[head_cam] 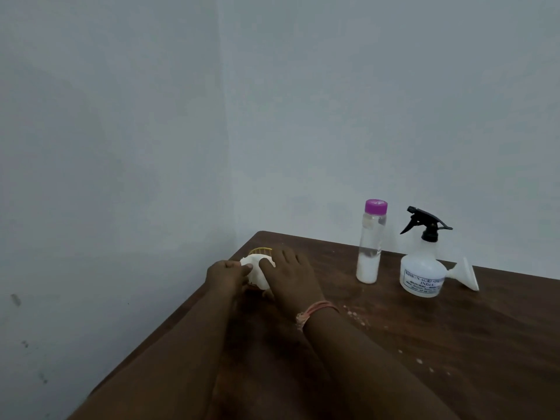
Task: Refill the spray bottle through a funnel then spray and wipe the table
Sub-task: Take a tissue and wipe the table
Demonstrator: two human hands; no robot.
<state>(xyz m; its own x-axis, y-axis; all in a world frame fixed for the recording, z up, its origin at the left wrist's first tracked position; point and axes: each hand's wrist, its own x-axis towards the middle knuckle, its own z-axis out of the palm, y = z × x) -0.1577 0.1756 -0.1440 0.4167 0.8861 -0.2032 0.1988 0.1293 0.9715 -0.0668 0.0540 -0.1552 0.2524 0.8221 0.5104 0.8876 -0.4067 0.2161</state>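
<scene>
A translucent spray bottle (pixel 421 268) with a black trigger head stands at the back right of the brown wooden table (pixel 424 359). A white funnel (pixel 466 275) lies on its side just right of it. To the left stands a tall clear bottle (pixel 369 247) with a purple cap and white contents at the bottom. Near the table's far left corner, my left hand (pixel 225 275) and my right hand (pixel 291 272) both hold a white wad of tissue or cloth (pixel 257 271) sitting in a small yellow wire holder (pixel 261 250).
Pale walls meet in a corner behind the table. The table's left edge runs diagonally close to my left arm. Small white specks or droplets (pixel 356 317) dot the tabletop in front of the bottles.
</scene>
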